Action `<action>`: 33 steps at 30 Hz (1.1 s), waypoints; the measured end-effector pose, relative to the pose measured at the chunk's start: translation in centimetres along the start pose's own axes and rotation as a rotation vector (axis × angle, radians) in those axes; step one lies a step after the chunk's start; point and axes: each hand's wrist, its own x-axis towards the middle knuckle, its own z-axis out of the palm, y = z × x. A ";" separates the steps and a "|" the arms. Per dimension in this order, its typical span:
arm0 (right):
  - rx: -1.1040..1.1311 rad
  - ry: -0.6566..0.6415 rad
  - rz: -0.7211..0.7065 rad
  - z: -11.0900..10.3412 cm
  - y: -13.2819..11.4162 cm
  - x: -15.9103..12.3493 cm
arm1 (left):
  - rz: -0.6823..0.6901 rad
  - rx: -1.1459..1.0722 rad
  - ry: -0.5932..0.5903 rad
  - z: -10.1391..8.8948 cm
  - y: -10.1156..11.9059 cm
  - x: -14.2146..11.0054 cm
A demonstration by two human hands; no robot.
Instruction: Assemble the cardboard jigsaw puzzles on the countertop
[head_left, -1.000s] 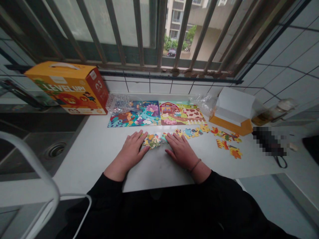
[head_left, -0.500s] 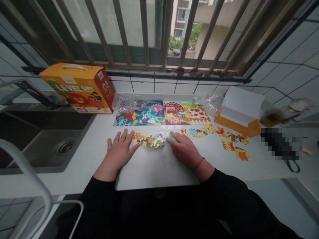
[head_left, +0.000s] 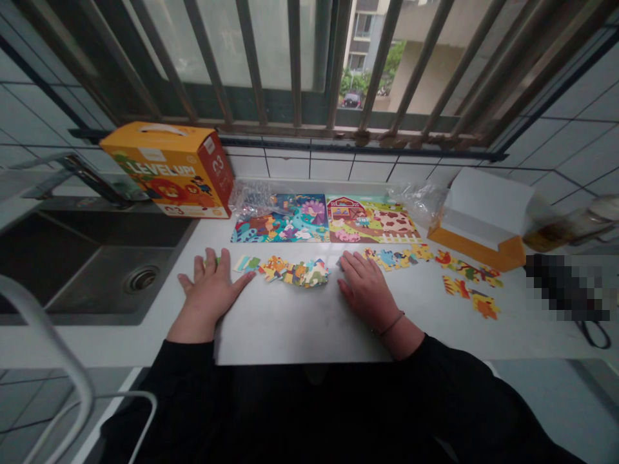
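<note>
hands well apart, both lying flat on counter [head_left: 300,328], nothing gripped. l hand [head_left: 210,296] has small piece [head_left: 211,261] at its fingers; r hand [head_left: 367,296] sits just right of loose puzzle pcs [head_left: 300,272], which run in a row btw your hands, below picture boards [head_left: 280,219].

Loose jigsaw pieces [head_left: 300,273]: bright, cartoon-printed, lying flat in a ragged row on the tabletop [head_left: 300,328]
Farm puzzle [head_left: 372,220]: assembled, lying flat behind the row, touching the ocean puzzle [head_left: 280,220]

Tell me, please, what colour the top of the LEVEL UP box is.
The LEVEL UP box is orange-yellow on top; head view.
</note>
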 end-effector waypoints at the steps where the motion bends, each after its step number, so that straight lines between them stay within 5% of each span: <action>1: 0.013 0.003 -0.033 -0.1 -0.3 0.0 | 0.060 0.001 0.015 -0.1 0.4 -0.2; 7: 0.107 -0.068 -0.277 -0.1 -2.8 0.2 | 0.542 0.016 -0.093 0.5 3.1 -1.3; 13: 0.131 -0.183 -0.311 0.3 -4.0 0.4 | 0.365 0.039 -0.073 1.0 3.1 -1.1; 23: 0.111 -0.158 -0.226 0.2 -4.0 0.1 | 0.187 -0.023 -0.007 1.0 2.3 -0.8; 33: 0.007 -0.059 0.088 1.0 -3.4 0.0 | 0.366 -0.123 0.051 0.5 2.3 -0.7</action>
